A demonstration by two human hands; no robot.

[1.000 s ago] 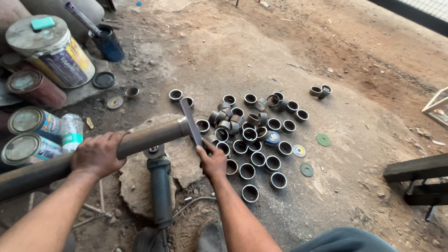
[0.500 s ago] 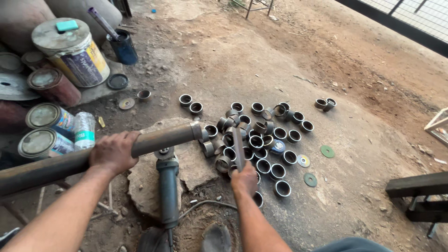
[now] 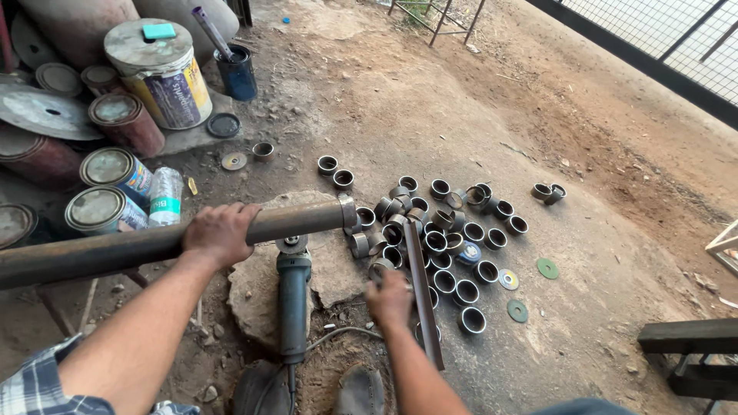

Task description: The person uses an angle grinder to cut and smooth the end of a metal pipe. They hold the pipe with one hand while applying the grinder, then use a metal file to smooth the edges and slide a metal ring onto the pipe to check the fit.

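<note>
Fingers [image 3: 231,219] of left hand [image 3: 219,233] clenched over steel pipe [image 3: 138,247]; right hand [image 3: 390,298] grasps flat bar [image 3: 421,296].
Many cut rings [image 3: 442,238] lie mid-floor [image 3: 615,230]; long pipe remains uncut; angle grinder [image 3: 293,296] idle on stone.

Rough outdoor metal workshop: dirt floor [image 3: 430,100], cut pipe rings [image 3: 453,230], angle grinder [image 3: 293,296], rusty paint cans [image 3: 108,165].

Rusty matt steel pipe [image 3: 138,247] — cut rings [image 3: 461,230] dull metal
</note>
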